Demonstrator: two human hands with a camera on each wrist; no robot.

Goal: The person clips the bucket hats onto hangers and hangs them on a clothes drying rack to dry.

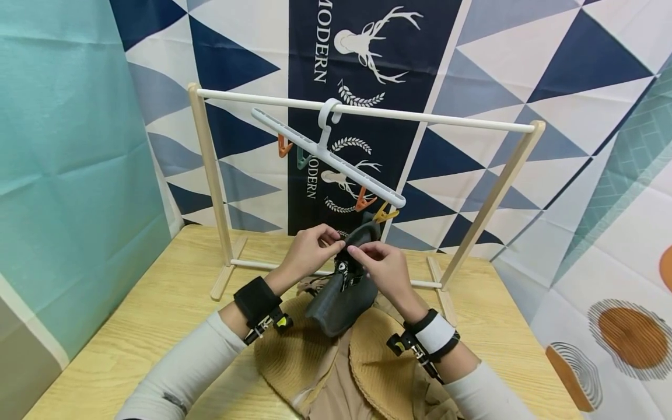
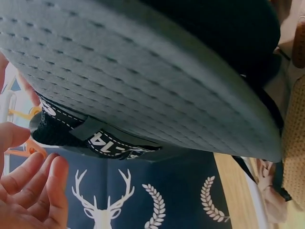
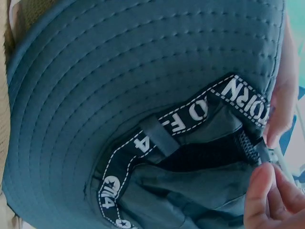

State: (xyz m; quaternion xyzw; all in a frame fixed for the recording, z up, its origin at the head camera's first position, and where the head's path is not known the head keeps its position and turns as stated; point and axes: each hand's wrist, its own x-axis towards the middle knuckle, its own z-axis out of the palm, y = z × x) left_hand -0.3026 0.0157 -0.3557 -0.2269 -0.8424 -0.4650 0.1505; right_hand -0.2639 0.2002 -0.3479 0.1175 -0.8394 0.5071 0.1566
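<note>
A dark grey-green bucket hat [image 1: 336, 303] with rows of stitching on its brim hangs by a yellow clip [image 1: 385, 214] from the low right end of a pale hanger [image 1: 331, 157]. Its inner band [image 3: 162, 133], black with white lettering, faces me. My right hand [image 1: 385, 271] pinches the edge near that band between thumb and finger, seen close in the right wrist view. Opposite it, my left hand [image 1: 314, 251] holds the same edge with thumb and fingertip; its other fingers [image 2: 55, 181] are bent and off the hat.
The hanger hooks over the white rail of a wooden rack [image 1: 215, 175]. Two orange clips and a green one hang from it. Beneath the hat, tan woven hats [image 1: 380, 356] and beige cloth [image 1: 336, 391] lie on the wooden table [image 1: 121, 350]. A patterned curtain stands behind.
</note>
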